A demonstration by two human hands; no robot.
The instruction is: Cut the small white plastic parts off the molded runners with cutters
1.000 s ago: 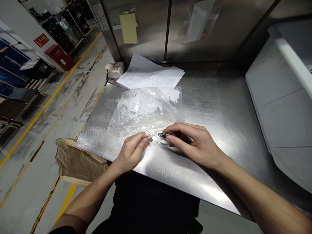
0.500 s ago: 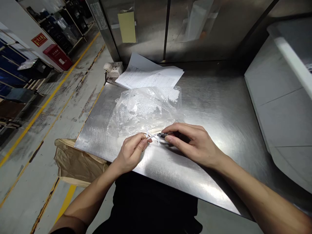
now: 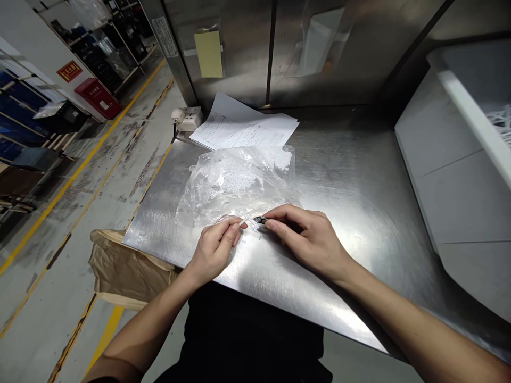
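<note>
Frame centre: left hand (image 3: 213, 247) fingers pinch small white plastic piece (image 3: 244, 220); right hand (image 3: 307, 239) fingers closed on dark tool (image 3: 261, 219), mostly hidden. Clear bag (image 3: 235, 181) contents indistinct, on desk (image 3: 351, 175).

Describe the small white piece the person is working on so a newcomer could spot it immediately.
Start at the steel table, then the crumpled clear plastic bag near its front left. Just before the bag, the left hand and right hand meet; the thin white plastic piece bridges their fingertips, beside a small dark tool tip.
</note>
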